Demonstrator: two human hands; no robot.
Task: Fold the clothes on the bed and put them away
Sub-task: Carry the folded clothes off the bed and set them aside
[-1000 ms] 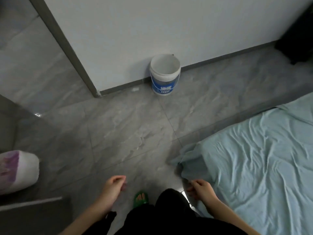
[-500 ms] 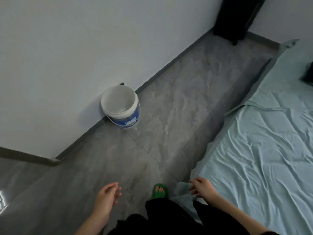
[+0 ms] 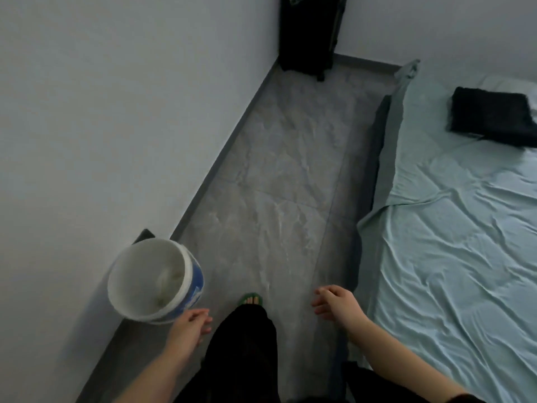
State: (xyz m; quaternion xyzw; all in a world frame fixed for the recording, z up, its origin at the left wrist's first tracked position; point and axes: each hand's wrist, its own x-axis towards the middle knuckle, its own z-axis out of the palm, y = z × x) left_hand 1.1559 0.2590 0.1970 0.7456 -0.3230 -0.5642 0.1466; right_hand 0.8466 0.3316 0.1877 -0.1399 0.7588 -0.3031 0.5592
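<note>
Folding step: seemingly not begun; the dark clothes (image 3: pixel 491 120) must first be reached on foot.
Clothes place: far part of the bed (image 3: pixel 465 271), well apart from both hands.
Right hand (image 3: pixel 338 306): fingers relaxed, empty, near the bed's edge.
Left hand (image 3: pixel 189 322): fingers loosely curled, empty, beside the bucket (image 3: pixel 154 280).

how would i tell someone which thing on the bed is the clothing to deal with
Start at the bed with the wrinkled pale green sheet on the right of the view. Look to its far end: a black folded garment lies flat there. It is the only dark thing on the sheet.
</note>
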